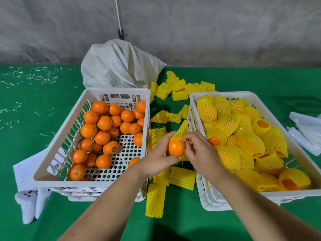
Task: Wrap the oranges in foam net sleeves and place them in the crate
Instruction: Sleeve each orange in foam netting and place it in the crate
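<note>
Item: orange, frame centre, between two crates, gripped by left hand; right hand pinches yellow sleeve at its top. Left crate: bare oranges. Right crate: wrapped fruit. Loose sleeves litter green worktop between; white sack behind.

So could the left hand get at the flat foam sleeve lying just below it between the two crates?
Probably not yet: the left hand holds the orange. The foam sleeve itself lies uncovered between the crates.
</note>
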Demonstrator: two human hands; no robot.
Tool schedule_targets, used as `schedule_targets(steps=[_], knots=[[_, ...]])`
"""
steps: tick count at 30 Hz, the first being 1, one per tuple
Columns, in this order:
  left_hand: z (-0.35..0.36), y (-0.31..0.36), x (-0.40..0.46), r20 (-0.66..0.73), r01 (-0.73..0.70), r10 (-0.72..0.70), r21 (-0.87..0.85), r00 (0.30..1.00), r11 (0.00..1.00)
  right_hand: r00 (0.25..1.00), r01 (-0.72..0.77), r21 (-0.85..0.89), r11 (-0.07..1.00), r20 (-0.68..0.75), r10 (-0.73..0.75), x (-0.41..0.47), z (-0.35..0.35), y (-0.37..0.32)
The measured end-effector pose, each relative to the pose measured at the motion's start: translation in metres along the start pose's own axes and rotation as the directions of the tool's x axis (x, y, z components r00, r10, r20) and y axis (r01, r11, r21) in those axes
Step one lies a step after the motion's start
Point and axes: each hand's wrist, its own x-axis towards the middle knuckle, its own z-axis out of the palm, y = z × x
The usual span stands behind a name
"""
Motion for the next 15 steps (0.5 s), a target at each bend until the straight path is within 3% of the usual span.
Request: schedule_targets(steps=[5, 8, 10, 13, 15], knots=[[0.006, -0.002, 0.004, -0.206, -0.085, 0.077, -0.032, 0.976, 0.996, 0.990, 0.060, -0.003, 0.998, -0.129, -0.060, -0.001, -0.002, -0.001], [0.008, -0.005, 0.010, -0.332, -0.088, 0.058, -0.078, 0.941, 0.993, 0.985, 0.157, -0.022, 0.987, -0.067, -0.158, -0.005, -0.001, -0.005], [0.011, -0.003, 0.011, -0.378, -0.089, 0.015, -0.181, 0.926, 0.979, 0.994, 0.110, 0.010, 0.994, 0.004, -0.110, -0.005, 0.000, -0.006], [0.011, -0.002, 0.010, -0.359, -0.091, 0.016, -0.194, 0.933, 0.977, 0.998, 0.028, 0.016, 0.999, 0.054, -0.029, -0.003, 0.001, -0.004], [0.009, -0.002, 0.007, -0.234, -0.092, 0.041, -0.215, 0.971, 0.972, 0.999, 0.026, 0.022, 0.999, 0.044, -0.027, -0.003, 0.000, -0.003]])
